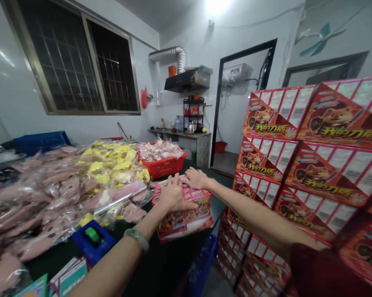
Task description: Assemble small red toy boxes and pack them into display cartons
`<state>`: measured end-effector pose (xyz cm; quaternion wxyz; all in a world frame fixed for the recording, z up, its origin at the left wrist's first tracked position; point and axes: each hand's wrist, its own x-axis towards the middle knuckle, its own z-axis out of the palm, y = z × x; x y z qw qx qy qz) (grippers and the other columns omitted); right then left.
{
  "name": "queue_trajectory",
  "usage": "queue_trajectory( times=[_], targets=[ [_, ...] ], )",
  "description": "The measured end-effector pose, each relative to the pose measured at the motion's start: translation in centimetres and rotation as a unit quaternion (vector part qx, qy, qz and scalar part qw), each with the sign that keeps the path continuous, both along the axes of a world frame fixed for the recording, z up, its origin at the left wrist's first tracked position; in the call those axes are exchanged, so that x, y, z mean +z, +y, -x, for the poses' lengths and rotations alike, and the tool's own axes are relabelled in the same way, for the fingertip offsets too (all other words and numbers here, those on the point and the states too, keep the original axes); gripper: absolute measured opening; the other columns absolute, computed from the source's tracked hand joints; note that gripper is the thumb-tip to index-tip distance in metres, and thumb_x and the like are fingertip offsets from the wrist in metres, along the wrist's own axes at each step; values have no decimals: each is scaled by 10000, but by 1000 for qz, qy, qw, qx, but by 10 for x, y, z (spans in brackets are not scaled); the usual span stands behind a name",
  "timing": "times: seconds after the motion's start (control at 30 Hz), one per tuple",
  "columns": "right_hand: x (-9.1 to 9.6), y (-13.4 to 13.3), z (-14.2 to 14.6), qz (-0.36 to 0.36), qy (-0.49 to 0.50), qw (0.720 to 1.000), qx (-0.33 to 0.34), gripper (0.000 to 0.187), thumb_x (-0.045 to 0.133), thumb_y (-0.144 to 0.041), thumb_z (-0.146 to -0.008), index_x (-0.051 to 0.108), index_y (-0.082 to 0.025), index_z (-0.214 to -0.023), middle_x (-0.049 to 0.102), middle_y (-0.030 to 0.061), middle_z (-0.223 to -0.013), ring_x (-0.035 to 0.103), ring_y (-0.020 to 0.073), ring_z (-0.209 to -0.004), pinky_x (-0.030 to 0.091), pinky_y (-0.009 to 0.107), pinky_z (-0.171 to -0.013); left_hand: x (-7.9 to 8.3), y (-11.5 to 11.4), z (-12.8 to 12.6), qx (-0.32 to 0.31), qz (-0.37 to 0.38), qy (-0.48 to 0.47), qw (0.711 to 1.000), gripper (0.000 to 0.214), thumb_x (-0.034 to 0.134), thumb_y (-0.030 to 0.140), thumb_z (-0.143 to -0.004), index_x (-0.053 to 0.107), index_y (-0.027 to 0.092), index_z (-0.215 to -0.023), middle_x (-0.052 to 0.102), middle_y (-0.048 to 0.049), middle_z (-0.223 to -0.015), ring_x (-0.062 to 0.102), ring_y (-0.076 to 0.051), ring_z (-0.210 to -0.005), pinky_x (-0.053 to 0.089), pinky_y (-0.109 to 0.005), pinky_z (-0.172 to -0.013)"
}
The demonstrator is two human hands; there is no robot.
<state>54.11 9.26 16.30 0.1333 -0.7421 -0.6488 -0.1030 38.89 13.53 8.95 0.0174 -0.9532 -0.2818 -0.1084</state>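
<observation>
Red printed carton [184,216]: lies flat on the dark table [219,208], cartoon-dog artwork uppermost, with a glossy surface. Whether it is one piece or a thin stack, cannot tell. Left hand [171,194], jade bangle [136,240] at the wrist, rests spread palm-down on the carton: left grip wide, closed on nothing. Right hand [195,178] lies at the far edge, fingers extended and flat: right grip also wide, not holding.

Handling, judged: probably light and fairly stiff across its faces, though thin card may bend at the corners. The gloss may make it slippery. Best hold appears to be at two opposite long edges, not at a corner.

Also on the table: heaped clear bags of pink items [40,198], yellow packets [111,165], a red plastic basket [164,168], and a blue holder [94,243] with a green part. To the right stand stacked red cartons [328,165] with matching print.
</observation>
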Motion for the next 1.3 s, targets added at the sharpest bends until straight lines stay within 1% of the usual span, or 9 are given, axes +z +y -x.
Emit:
queue_trajectory(
  times=[0.1,0.17,0.33,0.53,0.7,0.87,1.0,1.13,1.3],
  targets=[
    [-51,13,-1,90,35,995,8,335,536,-366,-882,547,-157,-1145,562,81,-1174,565,214,-1032,470,444,-875,1,0,-4,1,-3,3,1000,1041,568,761,-511,409,113,-1310,324,-234,-1431,322,-422,-1284,330,-618,-951],
    [-66,20,-6,105,49,993,6,332,522,-379,-889,557,-150,-1127,566,83,-1173,555,218,-1052,452,453,-897,2,0,-5,16,-10,-7,1000,1087,587,757,-500,364,96,-1334,333,-252,-1417,343,-411,-1273,348,-590,-945],
    [-75,22,-14,43,91,995,-29,472,448,-478,-893,511,-147,-1223,571,138,-1213,467,288,-1196,254,548,-1023,-1,10,14,64,-32,-38,997,1126,597,759,-506,330,43,-1332,301,-300,-1407,203,-470,-1322,209,-639,-998],
    [-73,17,-29,-51,226,972,-32,660,436,-570,-847,402,-146,-1352,666,154,-1067,581,297,-1072,354,462,-964,-10,27,30,97,38,-50,993,917,561,743,-574,450,69,-1185,445,-276,-1243,550,-416,-1054,450,-493,-822],
    [-84,-46,-61,-115,353,928,30,871,404,-655,-809,88,-178,-1466,368,160,-1434,429,232,-1271,391,385,-989,-11,34,35,59,114,-92,987,935,698,648,-494,433,122,-1219,420,-228,-1274,550,-410,-1067,428,-516,-886],
    [-170,-109,-55,-88,480,870,73,1244,781,-504,-556,-20,-227,-1465,146,178,-1514,231,293,-1372,269,493,-1065,-22,59,63,-37,232,-165,958,1124,798,456,-463,230,158,-1386,332,-189,-1418,343,-350,-1308,296,-460,-1069],
    [-214,-97,-37,-104,529,838,90,1127,767,-518,-559,166,-195,-1456,296,160,-1471,314,286,-1338,283,466,-1070,-42,69,76,-97,326,-198,919,1067,760,464,-562,178,172,-1407,534,-153,-1278,494,-293,-1202,396,-452,-1004],
    [-214,-84,-23,-126,523,837,97,804,700,-495,-662,412,-186,-1347,485,106,-1359,445,267,-1252,339,427,-1048,-51,65,73,-125,367,-203,899,1003,758,490,-560,265,180,-1376,632,-123,-1146,573,-292,-1101,451,-488,-940],
    [-215,-98,12,-196,500,843,33,624,624,-452,-751,442,-158,-1270,572,132,-1237,540,266,-1126,410,432,-968,-47,62,78,-109,349,-238,900,1011,808,422,-487,335,165,-1343,627,-112,-1149,516,-295,-1164,375,-481,-1026]
  ],
)
